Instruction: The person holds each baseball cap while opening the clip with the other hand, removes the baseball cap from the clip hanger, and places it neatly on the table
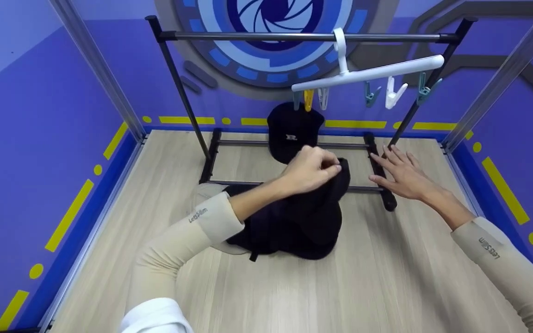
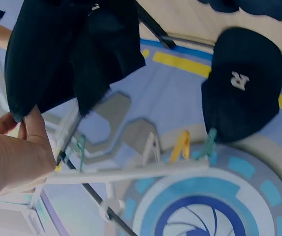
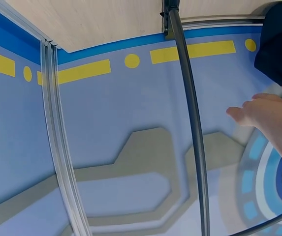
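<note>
My left hand pinches a black cap by its upper edge and holds it above a pile of dark caps. In the left wrist view, thumb and fingers grip the rim of this cap. To the right, my right hand is in the air with its fingers spread, touching nothing that I can see. Another black cap with a white letter R hangs at the left end of a white hanger, beneath a yellow clip. The left hand covers part of the pile.
The hanger hooks over the top bar of a dark metal rack. Several more clips, among them a white clip, dangle from its right half. The rack's right foot is on the wooden floor. Blue-purple walls enclose the space.
</note>
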Demonstrator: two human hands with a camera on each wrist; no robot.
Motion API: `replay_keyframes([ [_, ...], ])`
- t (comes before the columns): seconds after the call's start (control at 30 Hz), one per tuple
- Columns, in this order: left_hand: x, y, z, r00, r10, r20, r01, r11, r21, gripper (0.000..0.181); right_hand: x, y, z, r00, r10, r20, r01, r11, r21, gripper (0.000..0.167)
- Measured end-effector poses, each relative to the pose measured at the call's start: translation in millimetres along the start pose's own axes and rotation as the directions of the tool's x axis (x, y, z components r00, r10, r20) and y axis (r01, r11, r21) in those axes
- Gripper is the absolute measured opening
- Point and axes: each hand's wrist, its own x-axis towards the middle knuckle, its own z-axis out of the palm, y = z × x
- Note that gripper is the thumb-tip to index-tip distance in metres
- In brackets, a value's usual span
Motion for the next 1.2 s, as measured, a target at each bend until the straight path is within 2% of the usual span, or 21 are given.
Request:
replay_keyframes([
  [0.23,-8.4,-6.2,28.7,0.998,-0.067,-0.011,0.067,0.996,0.051,0.019,-4.2,3.5,5.9,1.000,-0.008,-0.013,0.008,1.000,0.006,0.072],
  [0.5,-18.9,-22.9,55.7,0.985,-0.174,-0.002,0.174,0.982,0.067,0.017,-8.5,6.1,13.5,0.999,-0.032,-0.014,0.032,0.999,0.003,0.072],
  [0.63,-25.7,-33.0,58.9,0.975,-0.220,-0.019,0.221,0.971,0.092,0.016,-10.6,8.4,15.8,1.000,-0.029,0.012,0.028,1.000,0.002,0.073],
  [0.77,-31.1,-43.7,56.9,0.958,-0.287,-0.031,0.288,0.947,0.141,0.015,-12.9,11.0,17.0,0.999,-0.027,0.023,0.027,1.000,0.007,0.073],
  [0.87,-36.6,-52.1,55.9,0.943,-0.332,-0.018,0.331,0.931,0.157,0.014,-14.9,12.8,20.4,0.999,-0.039,0.028,0.038,0.999,0.018,0.074],
  [1.03,-50.0,-65.4,57.0,0.921,-0.389,0.008,0.386,0.916,0.110,0.013,-16.8,15.0,28.1,0.998,-0.054,0.036,0.053,0.998,0.044,0.075],
  [1.2,-61.3,-74.0,57.3,0.893,-0.450,0.024,0.448,0.892,0.065,0.011,-17.6,18.5,31.9,0.999,-0.045,0.011,0.044,0.998,0.044,0.075],
])
